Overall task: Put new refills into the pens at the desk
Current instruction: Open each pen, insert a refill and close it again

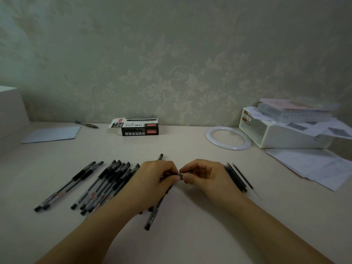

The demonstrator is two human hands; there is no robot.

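Observation:
My left hand (154,180) and my right hand (205,178) meet at the middle of the desk, both closed on one black pen (182,173) held between their fingertips. Only a short metal-tipped part of that pen shows. Another pen (154,212) lies on the desk under my left hand, slanting toward me. Several black capped pens (106,183) lie in a row to the left, and two more pens (70,185) lie further left. A small bundle of thin dark refills (238,178) lies right of my right hand.
An open black pen box (140,126) stands at the back by the wall. A white ring (228,138), a white container (285,134) topped with papers, and loose sheets (314,166) fill the right side. At the back left lie a notepad (51,134) and a pen (86,124).

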